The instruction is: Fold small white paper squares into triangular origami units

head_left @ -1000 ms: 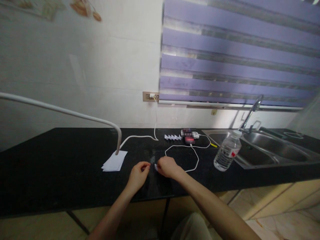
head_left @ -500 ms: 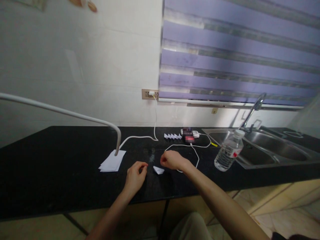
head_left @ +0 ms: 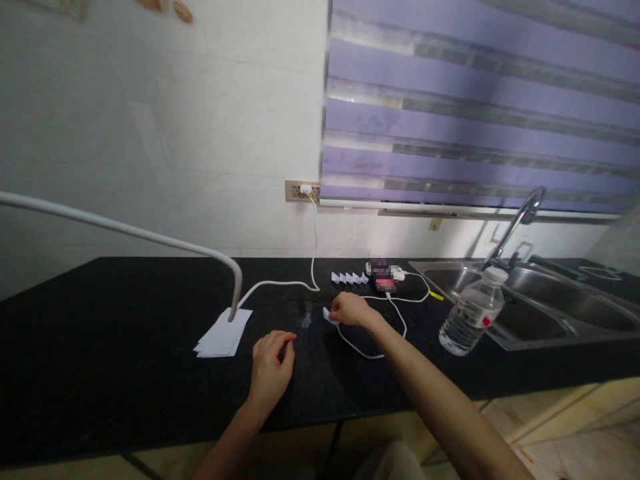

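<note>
Folded paper piece (head_left: 327,315) is in my right hand (head_left: 351,309), pinched at one end, probably to spare the creases; my left hand (head_left: 273,367), loosely curled, nothing visible in it, sits nearer me and to the left. Beyond the pinch, small folded pieces (head_left: 349,279) stand in a tight row, likely to save space, beside a blurred device (head_left: 384,277), paper stack (head_left: 223,339) well left. Counter (head_left: 125,373) is bare between stack and grip, front edge near my left wrist; cable (head_left: 354,345) loops just right, bottle (head_left: 470,313) farther right, limiting room there.
</note>
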Demonstrator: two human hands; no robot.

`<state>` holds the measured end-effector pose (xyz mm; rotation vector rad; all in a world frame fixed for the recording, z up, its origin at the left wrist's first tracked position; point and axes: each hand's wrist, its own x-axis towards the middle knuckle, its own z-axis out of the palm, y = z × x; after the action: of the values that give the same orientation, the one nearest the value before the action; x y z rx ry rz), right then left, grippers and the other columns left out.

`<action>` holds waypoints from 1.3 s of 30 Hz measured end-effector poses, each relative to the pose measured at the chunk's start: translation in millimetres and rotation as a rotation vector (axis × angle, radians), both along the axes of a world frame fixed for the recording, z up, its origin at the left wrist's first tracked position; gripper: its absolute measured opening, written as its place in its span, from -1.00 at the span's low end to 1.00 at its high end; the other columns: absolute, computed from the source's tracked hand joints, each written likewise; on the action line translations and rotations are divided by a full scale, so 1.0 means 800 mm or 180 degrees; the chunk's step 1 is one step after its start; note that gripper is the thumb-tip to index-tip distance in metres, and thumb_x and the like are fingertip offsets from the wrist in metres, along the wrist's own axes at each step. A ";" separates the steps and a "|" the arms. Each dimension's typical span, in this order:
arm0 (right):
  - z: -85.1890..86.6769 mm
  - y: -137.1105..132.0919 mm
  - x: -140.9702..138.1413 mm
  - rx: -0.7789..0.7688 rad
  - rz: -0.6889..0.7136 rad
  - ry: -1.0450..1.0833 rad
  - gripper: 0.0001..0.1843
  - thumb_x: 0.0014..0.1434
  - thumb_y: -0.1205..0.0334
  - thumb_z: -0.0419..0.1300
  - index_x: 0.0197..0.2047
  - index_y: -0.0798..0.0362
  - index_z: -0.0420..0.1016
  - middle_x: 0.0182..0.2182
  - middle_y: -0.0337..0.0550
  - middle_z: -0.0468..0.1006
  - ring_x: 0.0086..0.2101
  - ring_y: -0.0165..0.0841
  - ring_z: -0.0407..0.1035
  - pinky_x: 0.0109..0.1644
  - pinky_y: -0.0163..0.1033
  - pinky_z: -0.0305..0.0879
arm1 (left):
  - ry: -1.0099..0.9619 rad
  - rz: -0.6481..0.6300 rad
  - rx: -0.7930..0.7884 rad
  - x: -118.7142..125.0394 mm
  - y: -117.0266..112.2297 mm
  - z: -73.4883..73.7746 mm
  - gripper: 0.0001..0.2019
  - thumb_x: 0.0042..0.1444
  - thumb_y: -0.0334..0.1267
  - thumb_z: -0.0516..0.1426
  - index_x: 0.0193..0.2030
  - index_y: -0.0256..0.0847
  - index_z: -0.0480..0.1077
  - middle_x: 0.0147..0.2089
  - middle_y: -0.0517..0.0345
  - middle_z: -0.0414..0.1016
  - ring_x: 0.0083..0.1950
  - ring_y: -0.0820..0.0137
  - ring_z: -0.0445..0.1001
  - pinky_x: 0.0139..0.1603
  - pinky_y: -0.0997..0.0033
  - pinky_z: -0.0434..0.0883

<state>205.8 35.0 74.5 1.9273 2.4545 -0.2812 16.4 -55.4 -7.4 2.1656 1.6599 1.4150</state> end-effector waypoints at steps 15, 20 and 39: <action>-0.005 0.140 0.115 0.0170 -0.1534 -0.0337 -0.57 -0.06 0.29 0.19 -0.07 0.22 0.42 -0.11 0.21 0.45 -0.09 -0.10 0.36 -0.13 -0.13 0.29 | 0.0143 0.0064 0.0025 -0.005 0.001 -0.008 -0.85 0.04 -0.34 0.02 -0.27 -0.15 0.39 -0.28 0.10 0.49 -0.19 0.29 0.43 -0.09 0.20 0.28; -0.020 0.148 0.119 0.0133 -0.1613 -0.0335 -0.56 -0.10 0.35 0.20 -0.07 0.20 0.42 -0.11 0.20 0.44 -0.09 -0.13 0.35 -0.12 -0.15 0.29 | 0.0189 0.0064 -0.0012 -0.005 0.000 -0.008 -0.84 0.04 -0.36 0.02 -0.26 -0.15 0.38 -0.28 0.11 0.48 -0.19 0.30 0.42 -0.09 0.19 0.27; -0.037 0.161 0.120 0.0181 -0.1660 -0.0324 -0.64 -0.01 0.32 0.14 -0.09 0.16 0.45 -0.13 0.19 0.46 -0.11 -0.12 0.37 -0.14 -0.10 0.30 | 0.0231 0.0091 -0.0057 -0.005 -0.001 -0.002 -0.85 0.04 -0.32 0.01 -0.30 -0.12 0.39 -0.30 0.11 0.49 -0.20 0.29 0.43 -0.08 0.19 0.29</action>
<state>301.5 163.6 44.7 2.5077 1.8793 -0.1088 12.4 -56.4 -9.1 2.2180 1.7270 1.3385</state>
